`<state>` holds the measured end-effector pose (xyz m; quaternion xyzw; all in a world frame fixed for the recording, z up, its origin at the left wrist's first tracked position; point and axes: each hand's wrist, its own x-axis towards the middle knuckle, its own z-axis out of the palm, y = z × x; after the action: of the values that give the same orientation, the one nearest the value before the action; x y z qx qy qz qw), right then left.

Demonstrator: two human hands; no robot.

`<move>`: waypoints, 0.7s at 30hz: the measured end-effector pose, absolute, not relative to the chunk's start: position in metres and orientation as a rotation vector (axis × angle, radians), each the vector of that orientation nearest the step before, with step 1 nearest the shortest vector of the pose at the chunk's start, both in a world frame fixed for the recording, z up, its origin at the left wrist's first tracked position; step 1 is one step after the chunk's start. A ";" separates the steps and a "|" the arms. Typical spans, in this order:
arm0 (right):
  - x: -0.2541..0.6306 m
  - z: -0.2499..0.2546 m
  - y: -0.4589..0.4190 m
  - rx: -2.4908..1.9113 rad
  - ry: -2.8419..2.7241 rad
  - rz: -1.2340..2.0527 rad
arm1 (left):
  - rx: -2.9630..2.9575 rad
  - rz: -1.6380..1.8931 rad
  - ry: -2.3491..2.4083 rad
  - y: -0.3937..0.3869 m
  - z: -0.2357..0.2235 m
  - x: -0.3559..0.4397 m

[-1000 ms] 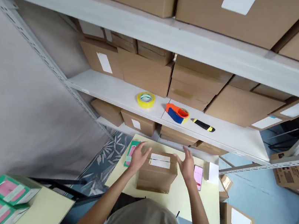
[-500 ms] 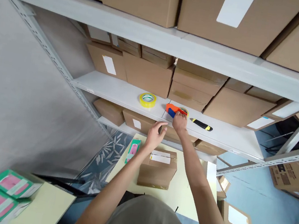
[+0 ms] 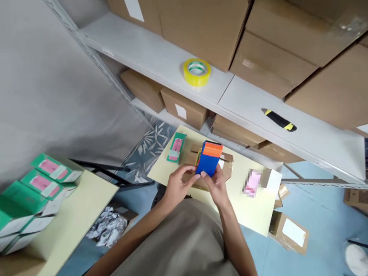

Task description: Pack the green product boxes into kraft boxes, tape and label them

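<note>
Both hands hold an orange and blue tape dispenser [image 3: 210, 159] up in front of my body, above the cardboard box [image 3: 226, 168]. My left hand [image 3: 179, 183] grips its lower left side, thumb and fingers closed on it. On the lower right, my right hand [image 3: 215, 186] is closed on the same dispenser, with the thumbs close together. The dispenser hides much of the box, whose white label shows only in part. A green and pink carton [image 3: 176, 147] lies left of the box on the pale yellow table [image 3: 255, 215].
On the shelf [image 3: 246, 94] lie a yellow tape roll [image 3: 196, 72] and a black and yellow utility knife [image 3: 279, 120]. A blurred pink phone [image 3: 252, 183] is at the table's right. Several green cartons [image 3: 50, 167] stand on the left table. A labelled box [image 3: 289, 232] sits on the floor.
My right hand reached to the shelf and took the tape dispenser. It is now down over the box, with my left hand on it too. The view has tilted downward.
</note>
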<state>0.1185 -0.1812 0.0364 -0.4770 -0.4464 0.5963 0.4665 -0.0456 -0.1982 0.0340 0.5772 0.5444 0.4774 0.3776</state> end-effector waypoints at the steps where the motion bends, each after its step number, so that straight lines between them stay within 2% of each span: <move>1: 0.117 0.031 -0.188 -1.193 -1.090 1.465 | 1.493 1.179 1.396 -0.205 0.032 -0.048; 7: 0.122 0.016 -0.207 -1.286 -1.145 1.461 | 1.539 0.960 1.330 -0.217 0.038 -0.062; 12: 0.140 0.026 -0.220 -1.267 -1.320 1.529 | 1.201 0.983 1.301 -0.190 0.061 -0.076; 21: 0.168 0.045 -0.227 -1.311 -1.700 1.547 | 1.155 0.755 1.154 -0.146 0.079 -0.082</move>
<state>0.1682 -0.2267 0.0453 -0.4804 -0.6228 0.5667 0.2454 -0.0819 -0.1463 0.0790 0.5028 0.5022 0.3285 0.6222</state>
